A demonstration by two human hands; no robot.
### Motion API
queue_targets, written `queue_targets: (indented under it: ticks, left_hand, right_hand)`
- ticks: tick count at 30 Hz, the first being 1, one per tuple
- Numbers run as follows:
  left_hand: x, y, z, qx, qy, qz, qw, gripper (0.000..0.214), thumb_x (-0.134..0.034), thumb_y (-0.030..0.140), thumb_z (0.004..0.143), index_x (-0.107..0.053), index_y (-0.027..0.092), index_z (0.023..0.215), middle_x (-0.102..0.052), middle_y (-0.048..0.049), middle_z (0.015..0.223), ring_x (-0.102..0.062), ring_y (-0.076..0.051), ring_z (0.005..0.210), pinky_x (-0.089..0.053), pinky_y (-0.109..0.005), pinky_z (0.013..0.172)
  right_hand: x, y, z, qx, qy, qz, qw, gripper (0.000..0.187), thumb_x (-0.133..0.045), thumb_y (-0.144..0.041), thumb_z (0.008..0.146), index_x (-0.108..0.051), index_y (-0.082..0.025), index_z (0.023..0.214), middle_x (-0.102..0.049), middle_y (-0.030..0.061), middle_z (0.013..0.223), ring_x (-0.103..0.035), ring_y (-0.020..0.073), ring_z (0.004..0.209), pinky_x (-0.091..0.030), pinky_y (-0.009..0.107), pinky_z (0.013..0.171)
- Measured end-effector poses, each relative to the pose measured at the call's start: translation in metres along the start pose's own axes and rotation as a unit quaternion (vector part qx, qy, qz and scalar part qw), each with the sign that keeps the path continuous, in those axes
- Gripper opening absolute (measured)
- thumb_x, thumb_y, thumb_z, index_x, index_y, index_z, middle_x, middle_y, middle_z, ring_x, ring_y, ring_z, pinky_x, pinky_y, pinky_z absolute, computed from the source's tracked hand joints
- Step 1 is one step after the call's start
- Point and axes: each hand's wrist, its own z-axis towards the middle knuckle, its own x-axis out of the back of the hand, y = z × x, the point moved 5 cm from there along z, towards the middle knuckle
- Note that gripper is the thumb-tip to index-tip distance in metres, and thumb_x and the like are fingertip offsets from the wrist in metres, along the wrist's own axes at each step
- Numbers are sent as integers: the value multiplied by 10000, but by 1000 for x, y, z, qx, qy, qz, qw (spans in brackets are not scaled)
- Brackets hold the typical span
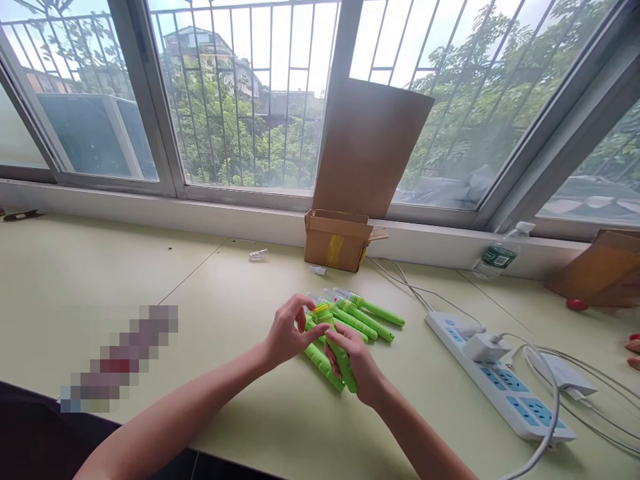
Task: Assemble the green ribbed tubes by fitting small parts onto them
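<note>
A green plastic handle with a yellow collar at its upper end (344, 363) is tilted between my hands. My right hand (361, 367) wraps round its lower body. At the yellow end, my left hand (287, 328) is curled, thumb and fingers around the collar; the exact contact of the fingertips is hard to make out. Several similar green handles (383, 313) lie fanned out on the table just behind and beneath my hands. Some have clear plastic tips (345, 292). One more green handle (323, 367) lies under the held one, partly covered by my fingers.
Two small clear plastic pieces (259, 255) (318, 270) lie near an open cardboard box (330, 247) by the window. To the right are a white power strip (493, 373) with cables, a water bottle (497, 257) and a red round object (577, 305). A blurred patch (120, 360) covers something at left.
</note>
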Motion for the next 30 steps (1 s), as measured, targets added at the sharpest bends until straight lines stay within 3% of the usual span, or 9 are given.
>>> queue_targets:
  ticks: [8,18,23,30]
  left_hand:
    - [-1,-1,1,17,-8,6,1000,294,-714,365,762,-518,200,907,-564,25,800,-464,-48,482,-415,-193,486]
    - [-1,-5,0,16,-17,1,1000,306,-737,299,742,-507,201,918,-539,39,792,-449,-40,486,-394,-188,504]
    - [0,-6,0,14,-15,-3,1000,309,-742,288,738,-505,200,915,-528,41,784,-447,-39,485,-387,-187,499]
    - [0,-6,0,20,-14,-10,1000,302,-739,276,739,-504,198,913,-528,33,809,-448,-37,491,-396,-182,488]
  right_hand:
    - [-1,4,-1,-24,36,-69,997,303,-642,-428,783,-481,-198,894,-565,-60,527,-350,58,322,-247,164,286]
    - [4,1,1,-3,57,-49,997,290,-682,-411,746,-493,-191,767,-500,-71,600,-392,50,308,-276,178,240]
    - [6,2,2,5,66,-16,998,343,-740,-421,694,-491,-185,685,-480,-66,570,-446,70,327,-346,196,264]
    - [6,1,2,5,33,1,999,336,-724,-442,730,-562,-158,656,-547,-23,562,-498,92,373,-395,210,332]
